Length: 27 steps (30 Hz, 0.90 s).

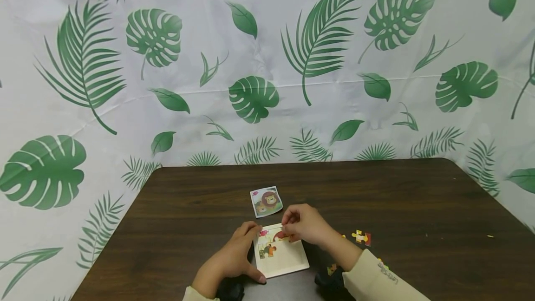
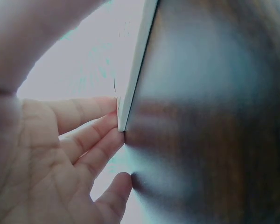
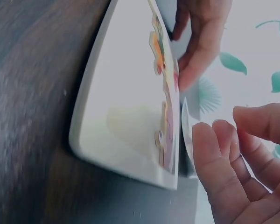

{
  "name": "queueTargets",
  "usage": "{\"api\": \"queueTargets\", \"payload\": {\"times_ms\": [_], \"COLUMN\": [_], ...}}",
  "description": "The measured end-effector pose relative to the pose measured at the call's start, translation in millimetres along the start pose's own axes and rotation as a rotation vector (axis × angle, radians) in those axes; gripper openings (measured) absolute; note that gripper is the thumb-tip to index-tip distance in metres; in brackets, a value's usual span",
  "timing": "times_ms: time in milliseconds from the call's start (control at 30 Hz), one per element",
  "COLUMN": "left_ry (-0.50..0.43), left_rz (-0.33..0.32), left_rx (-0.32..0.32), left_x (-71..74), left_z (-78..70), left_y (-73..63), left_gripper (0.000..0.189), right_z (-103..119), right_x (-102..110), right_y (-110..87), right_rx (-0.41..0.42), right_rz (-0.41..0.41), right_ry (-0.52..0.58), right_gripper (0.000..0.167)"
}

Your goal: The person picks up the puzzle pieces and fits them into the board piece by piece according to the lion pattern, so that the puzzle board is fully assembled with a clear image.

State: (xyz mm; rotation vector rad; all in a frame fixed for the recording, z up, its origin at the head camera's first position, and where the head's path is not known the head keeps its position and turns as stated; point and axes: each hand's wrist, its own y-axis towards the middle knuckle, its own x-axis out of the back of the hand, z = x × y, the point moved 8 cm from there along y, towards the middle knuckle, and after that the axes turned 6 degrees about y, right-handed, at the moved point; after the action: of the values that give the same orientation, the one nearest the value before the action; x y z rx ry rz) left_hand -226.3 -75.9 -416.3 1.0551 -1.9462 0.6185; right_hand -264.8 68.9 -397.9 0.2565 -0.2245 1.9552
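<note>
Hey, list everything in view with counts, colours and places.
Table: 1, dark brown, foreground
Backdrop: 1, white with green leaves, behind table
Tray: 1, cream, on table
Tray pieces: several, multicoloured, inside tray
Lion card: 1, multicoloured, beyond tray
Loose pieces: at least 3, multicoloured, right of tray
Yellow scrap: 1, yellow, table's right
Sleeves: 2, cream, near bottom
Dark objects: 2, black, beside sleeves
Left hand: 1, bare, touching tray
Right hand: 1, bare, above tray

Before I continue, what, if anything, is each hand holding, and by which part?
The left hand grips the flat, square, cream-white puzzle tray along its left edge. The right hand appears to hold nothing.
</note>
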Motion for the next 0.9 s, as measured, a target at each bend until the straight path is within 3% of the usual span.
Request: {"api": "queueTargets", "payload": {"times_ms": [300, 567, 900], "left_ry": [-0.009, -0.016, -0.008], "left_rz": [0.004, 0.013, 0.015], "left_rx": [0.011, 0.017, 0.019], "left_x": [-0.9, -1.8, -2.1], "left_z": [0.7, 3.6, 2.8], "left_y": [0.5, -0.3, 0.2], "left_gripper": [0.107, 0.107, 0.107], "right_z": [-8.9, -6.9, -12.0], "right_x": [25.6, 45.9, 67.3], "right_y": [-6.5, -12.0, -17.8], "right_rx": [-0.061, -0.059, -0.064], "right_rz": [-0.056, -0.076, -0.083], "right_ry": [0.061, 0.111, 0.085], "right_gripper": [0.007, 0.011, 0.016]}}
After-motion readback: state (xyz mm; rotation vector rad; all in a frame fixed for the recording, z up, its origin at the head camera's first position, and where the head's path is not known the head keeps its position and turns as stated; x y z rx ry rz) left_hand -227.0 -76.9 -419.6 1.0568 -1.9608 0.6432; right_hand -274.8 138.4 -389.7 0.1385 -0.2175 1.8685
